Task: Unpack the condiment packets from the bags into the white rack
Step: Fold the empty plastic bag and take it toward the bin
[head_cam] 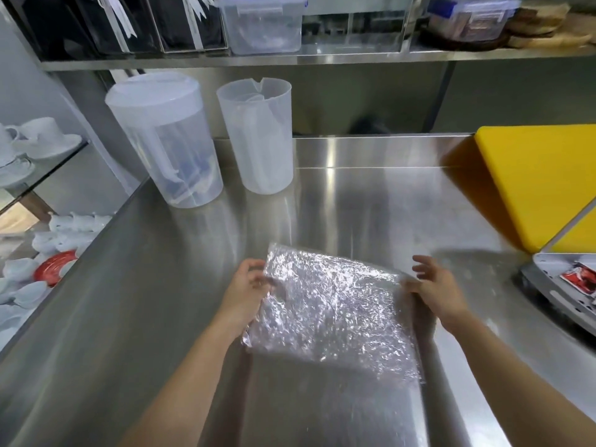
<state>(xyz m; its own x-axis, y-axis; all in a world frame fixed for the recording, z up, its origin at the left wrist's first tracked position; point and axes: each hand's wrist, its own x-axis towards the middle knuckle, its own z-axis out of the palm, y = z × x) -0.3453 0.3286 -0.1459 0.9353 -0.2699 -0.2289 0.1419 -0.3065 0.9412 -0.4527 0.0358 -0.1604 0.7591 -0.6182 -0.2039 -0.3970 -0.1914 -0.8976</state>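
A crinkled clear plastic bag [332,308] is stretched flat between both hands just above the steel counter [354,195]; no packets show inside it. My left hand [246,291] pinches its left edge. My right hand [435,290] grips its right edge with the upper fingers spread. The white rack [548,285] sits at the right edge of the view, partly cut off, with a red condiment packet [579,277] lying in it.
Two translucent plastic pitchers [167,140] [258,133] stand at the back left of the counter. A yellow cutting board [541,175] lies at the right. A shelf above holds containers [261,24]. White cups and saucers [29,146] sit beyond the left edge.
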